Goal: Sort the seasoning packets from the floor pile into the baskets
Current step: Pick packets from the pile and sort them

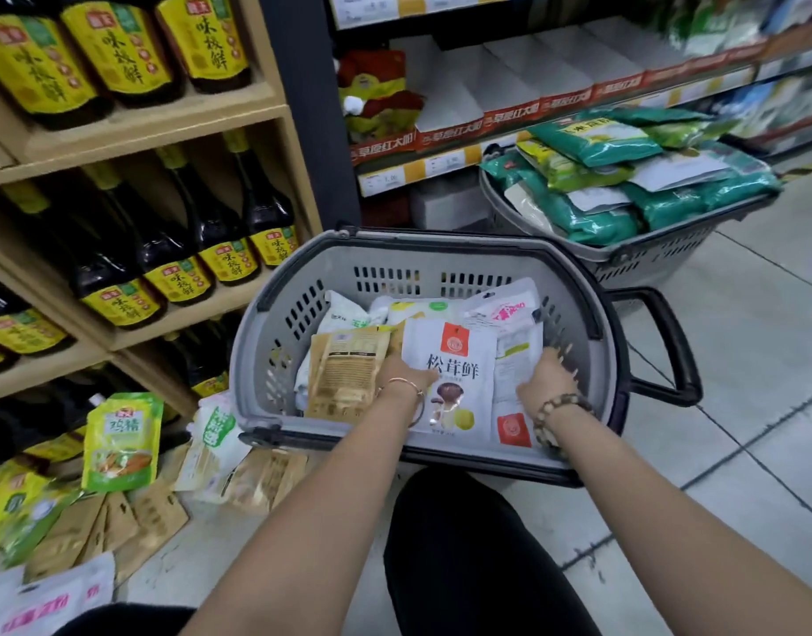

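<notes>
Grey basket [275,314] loading | steadying white packet [450,360] between fingers | seemingly pinching its edge with left hand [406,371] | curling right hand [546,381] fingers, grip untellable | pressing flat

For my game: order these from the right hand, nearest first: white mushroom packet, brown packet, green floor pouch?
1. White mushroom packet, just left of the right hand.
2. Brown packet, left in the basket.
3. Green pouch, on the floor, far left.
</notes>
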